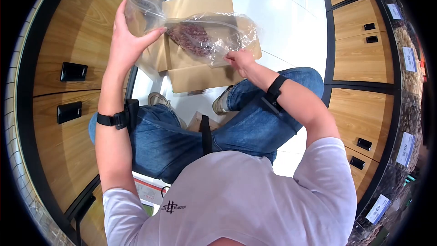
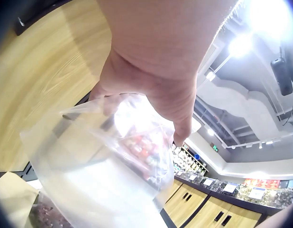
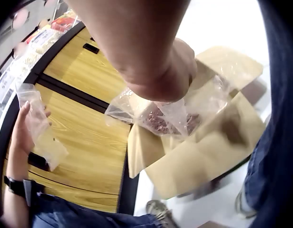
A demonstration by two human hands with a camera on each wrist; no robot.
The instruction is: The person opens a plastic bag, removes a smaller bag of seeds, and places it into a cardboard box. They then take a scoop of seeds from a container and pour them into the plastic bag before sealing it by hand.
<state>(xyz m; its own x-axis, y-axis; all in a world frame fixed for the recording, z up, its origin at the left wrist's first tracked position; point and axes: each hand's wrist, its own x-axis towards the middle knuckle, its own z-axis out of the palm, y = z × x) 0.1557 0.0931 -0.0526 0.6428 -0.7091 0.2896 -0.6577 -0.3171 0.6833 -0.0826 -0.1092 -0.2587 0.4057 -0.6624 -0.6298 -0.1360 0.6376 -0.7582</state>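
A cardboard box [image 1: 198,79] stands with its flaps out. In it a large clear bag [image 1: 246,25] holds dark reddish pieces [image 1: 190,38]. The right hand [image 1: 242,61] pinches this bag's near edge; in the right wrist view the wrist hides its fingertips. Left of the box is the left hand [image 1: 127,44], thumb and fingers spread wide against a smaller clear bag [image 1: 146,11]. That smaller bag [image 2: 94,156] hangs below the left hand [image 2: 146,90] in the left wrist view and looks separate from the large one in the right wrist view.
Wooden cabinets [image 1: 75,32] with black handles rise close on the left, and more cabinets [image 1: 359,45] line the right under bins with price tags. White floor tiles [image 1: 287,13] lie around the box. The person's knees and shoes [image 1: 221,102] are just in front of it.
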